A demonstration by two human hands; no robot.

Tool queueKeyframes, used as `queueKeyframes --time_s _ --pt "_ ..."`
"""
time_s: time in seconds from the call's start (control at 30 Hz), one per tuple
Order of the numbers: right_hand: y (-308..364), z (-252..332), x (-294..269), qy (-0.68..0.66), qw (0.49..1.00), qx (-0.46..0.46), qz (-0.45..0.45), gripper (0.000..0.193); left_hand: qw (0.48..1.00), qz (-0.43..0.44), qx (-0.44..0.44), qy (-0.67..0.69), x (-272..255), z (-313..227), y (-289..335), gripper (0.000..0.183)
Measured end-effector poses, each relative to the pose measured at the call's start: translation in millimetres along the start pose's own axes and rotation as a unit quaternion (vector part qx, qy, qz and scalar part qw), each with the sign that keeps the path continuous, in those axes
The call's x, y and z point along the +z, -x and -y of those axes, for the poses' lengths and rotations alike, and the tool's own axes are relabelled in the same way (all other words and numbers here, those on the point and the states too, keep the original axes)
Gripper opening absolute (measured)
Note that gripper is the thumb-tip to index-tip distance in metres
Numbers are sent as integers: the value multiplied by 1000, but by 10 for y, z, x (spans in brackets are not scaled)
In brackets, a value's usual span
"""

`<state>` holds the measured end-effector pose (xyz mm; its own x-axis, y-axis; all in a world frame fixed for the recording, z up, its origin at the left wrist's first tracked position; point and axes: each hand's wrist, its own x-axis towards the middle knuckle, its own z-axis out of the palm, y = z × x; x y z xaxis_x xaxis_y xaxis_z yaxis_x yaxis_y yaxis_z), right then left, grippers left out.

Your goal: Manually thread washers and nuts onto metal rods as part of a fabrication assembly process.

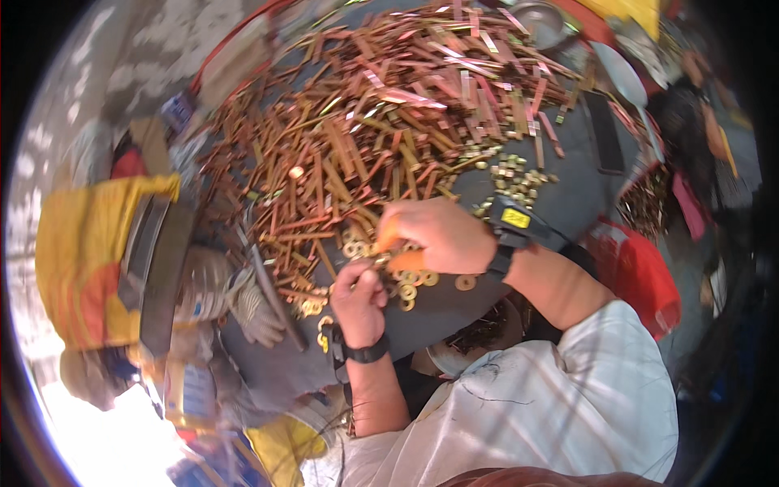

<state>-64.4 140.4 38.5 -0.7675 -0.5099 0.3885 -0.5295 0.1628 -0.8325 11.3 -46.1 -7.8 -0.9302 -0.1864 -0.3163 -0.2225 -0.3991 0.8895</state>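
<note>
Close together over the near side of the table are my two hands. My left hand (359, 299) is closed in a pinch, thumb against the curled fingers. My right hand (445, 235), with orange covers on its thumb and a finger, closes toward the left fingertips. A small metal piece shows between them, mostly hidden by the fingers. Flat brass-coloured washers (408, 288) lie below and beside the right hand. Beyond them spreads a large heap of copper- and gold-toned bolts or rods (341, 154). Small gold nuts (511, 180) sit to the right of the heap.
A dark phone (604, 134) lies at the right. On the left are a metal bar (270, 284), a glove (254, 308) and a yellow sack (81, 260). A red bag (637, 272) hangs beside my right arm. Below the table edge stands a container (454, 357) of metal parts.
</note>
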Motion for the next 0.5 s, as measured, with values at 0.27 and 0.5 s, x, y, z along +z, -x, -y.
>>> queueKeyframes --time_s 0.27,0.5 --pt "-82 108 -72 96 988 84 92 22 999 24 -28 6 44 -65 54 9" --pt "-153 194 29 32 999 -14 28 26 997 46 -54 39 20 -40 49 12"
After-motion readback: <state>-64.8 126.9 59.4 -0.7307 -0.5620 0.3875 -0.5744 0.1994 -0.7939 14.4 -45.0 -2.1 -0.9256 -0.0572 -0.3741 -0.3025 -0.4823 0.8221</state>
